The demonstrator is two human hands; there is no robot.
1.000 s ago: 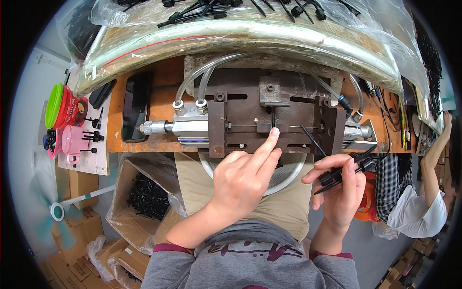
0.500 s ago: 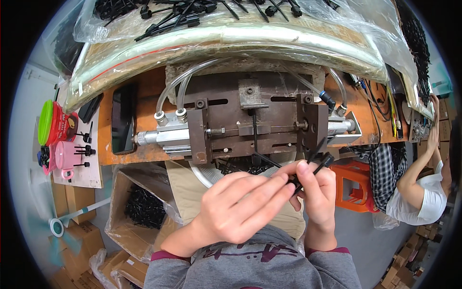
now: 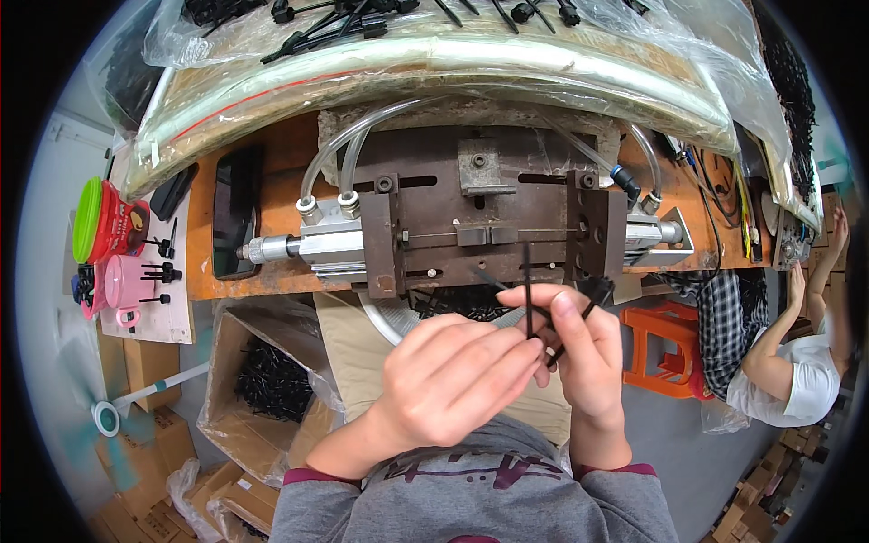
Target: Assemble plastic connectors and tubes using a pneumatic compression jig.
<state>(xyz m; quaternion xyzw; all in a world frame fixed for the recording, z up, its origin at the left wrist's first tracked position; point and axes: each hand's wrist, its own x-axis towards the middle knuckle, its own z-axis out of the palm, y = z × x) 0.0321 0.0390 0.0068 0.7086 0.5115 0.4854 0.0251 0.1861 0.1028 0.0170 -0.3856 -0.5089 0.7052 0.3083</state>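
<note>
Both my hands are together in front of a dark metal press fixture [image 3: 434, 167] with an air cylinder at each side. My left hand [image 3: 457, 380] is closed, its fingertips pinching a thin black plastic rod [image 3: 529, 303] that points up toward the fixture. My right hand [image 3: 588, 357] is curled around more black rods, one with a knobbed head [image 3: 599, 291]. The fingers partly hide the rods, so I cannot tell exactly which hand grips each. No rod sits at the small clamp blocks [image 3: 486, 235] in the fixture's middle.
Black rods lie on a plastic-covered shelf [image 3: 434, 68] beyond the fixture. A box [image 3: 272, 385] of black pieces stands at lower left. A phone [image 3: 237, 204] and a pink cup [image 3: 127, 281] are on the left. An orange stool [image 3: 665, 339] and another person [image 3: 787, 371] are at right.
The black rod that stood against the clamp blocks has come away from them and is now among my fingers, further right. My right hand has shifted slightly left.
</note>
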